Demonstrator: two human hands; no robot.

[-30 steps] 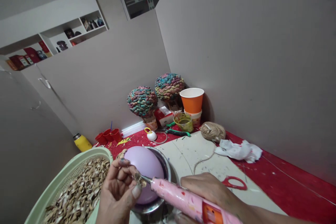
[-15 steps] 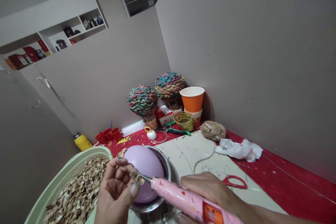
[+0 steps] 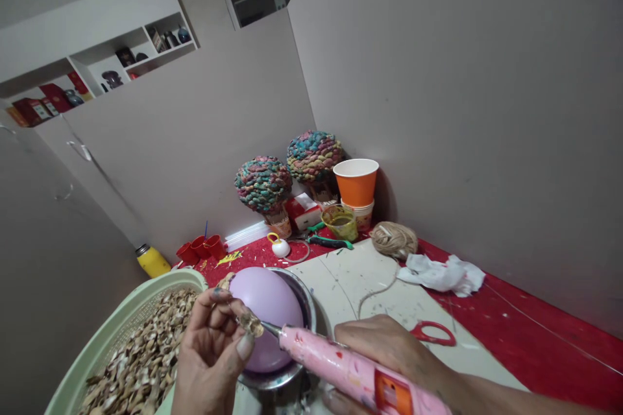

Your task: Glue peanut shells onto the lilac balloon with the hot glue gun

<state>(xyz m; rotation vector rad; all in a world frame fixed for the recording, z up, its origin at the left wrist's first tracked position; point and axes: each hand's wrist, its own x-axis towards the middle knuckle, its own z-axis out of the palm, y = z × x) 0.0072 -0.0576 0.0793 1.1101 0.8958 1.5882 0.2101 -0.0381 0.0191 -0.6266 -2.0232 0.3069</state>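
Observation:
Between the thumb and fingers of my left hand (image 3: 214,337) is a peanut shell (image 3: 251,323), its hollow side turned toward me. My right hand (image 3: 389,353) is wrapped round a pink glue gun (image 3: 335,363), whose metal nozzle points left and meets or nearly meets the shell. Behind both hands a purple balloon (image 3: 267,301) rests in a metal bowl (image 3: 311,318). A few shells sit on the balloon's left side, partly hidden by my left fingers. To the left, a green basket (image 3: 78,353) holds many peanut shells (image 3: 141,353).
Two colourful shell-covered balls (image 3: 263,185) on cup bases stand at the back. Near them are an orange paper cup (image 3: 356,185), green-handled pliers (image 3: 331,243) and red cups (image 3: 214,246). Twine (image 3: 394,240), a white tissue (image 3: 442,273) and red scissors (image 3: 434,333) lie to the right.
My left hand and the shell have shifted slightly left, and the glue gun's nozzle shows a little more. Both hands keep their holds.

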